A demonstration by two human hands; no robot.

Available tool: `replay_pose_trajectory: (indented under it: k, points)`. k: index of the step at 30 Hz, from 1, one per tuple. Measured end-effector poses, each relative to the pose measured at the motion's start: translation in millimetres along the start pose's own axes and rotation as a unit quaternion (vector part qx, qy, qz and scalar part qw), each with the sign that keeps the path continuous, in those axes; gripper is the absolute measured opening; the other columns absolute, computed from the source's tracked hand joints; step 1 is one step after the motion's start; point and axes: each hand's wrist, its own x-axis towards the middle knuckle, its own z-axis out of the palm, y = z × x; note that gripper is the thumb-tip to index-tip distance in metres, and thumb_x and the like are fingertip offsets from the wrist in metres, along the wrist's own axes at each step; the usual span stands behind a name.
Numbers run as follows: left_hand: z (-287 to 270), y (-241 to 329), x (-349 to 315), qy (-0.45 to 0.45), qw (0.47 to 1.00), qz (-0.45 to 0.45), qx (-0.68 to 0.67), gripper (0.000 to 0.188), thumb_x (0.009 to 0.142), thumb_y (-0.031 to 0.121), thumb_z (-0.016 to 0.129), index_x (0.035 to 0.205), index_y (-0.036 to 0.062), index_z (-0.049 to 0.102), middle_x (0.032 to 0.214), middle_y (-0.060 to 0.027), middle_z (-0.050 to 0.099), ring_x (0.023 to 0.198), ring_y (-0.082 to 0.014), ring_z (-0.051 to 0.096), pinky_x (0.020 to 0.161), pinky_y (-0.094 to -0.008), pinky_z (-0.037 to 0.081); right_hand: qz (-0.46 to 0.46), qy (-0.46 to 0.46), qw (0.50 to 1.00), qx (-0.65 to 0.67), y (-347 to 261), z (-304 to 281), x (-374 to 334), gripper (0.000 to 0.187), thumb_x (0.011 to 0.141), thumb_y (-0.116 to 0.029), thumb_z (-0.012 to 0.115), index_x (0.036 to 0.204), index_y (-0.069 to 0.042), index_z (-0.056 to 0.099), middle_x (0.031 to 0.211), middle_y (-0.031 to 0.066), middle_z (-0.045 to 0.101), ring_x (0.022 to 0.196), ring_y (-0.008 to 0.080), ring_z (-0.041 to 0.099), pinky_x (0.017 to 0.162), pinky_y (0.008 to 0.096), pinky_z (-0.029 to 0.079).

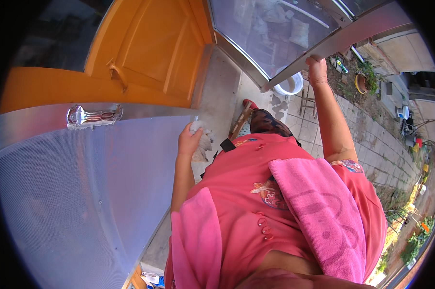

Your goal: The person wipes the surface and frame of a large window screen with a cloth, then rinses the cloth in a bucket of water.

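A crumpled grey-white cloth hangs from my left hand, its fingers closed on the upper part. This hand is close to the edge of a screen door leaf, which stands on my left with a shiny metal handle. My right arm reaches forward, and my right hand grips the lower metal edge of another framed door leaf with a see-through panel. Its fingertips are partly hidden behind the frame.
An orange wooden door with a curved handle stands at the far left. Past the framed leaf are a white bucket and a small wooden stool on paving. A plant pot and garden clutter lie right. A pink towel drapes over my shoulders.
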Motion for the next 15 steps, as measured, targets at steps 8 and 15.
replay_pose_trajectory:
  k: [8,15]
  points:
    - [2,4,-10,0.021,0.999,-0.022,0.021,0.039,0.088,0.026,0.073,0.118,0.002,0.067,0.105,-0.014,0.074,0.097,-0.0234,0.069,0.087,-0.0351,0.052,0.02,0.136,0.99,-0.043,4,-19,85,0.034,0.077,-0.015,0.068,0.108,0.0,0.063,0.099,0.0092,0.066,0.095,0.0221,0.061,0.087,0.0348,0.047]
    - [17,7,6,0.025,0.984,-0.102,-0.145,0.035,0.092,0.021,0.072,0.12,0.0009,0.066,0.107,-0.0068,0.072,0.097,-0.0164,0.066,0.087,-0.0327,0.053,-0.037,0.142,0.982,-0.121,55,-43,182,0.042,0.082,-0.03,0.066,0.108,0.003,0.067,0.097,0.0216,0.073,0.092,0.0367,0.072,0.084,0.0415,0.054]
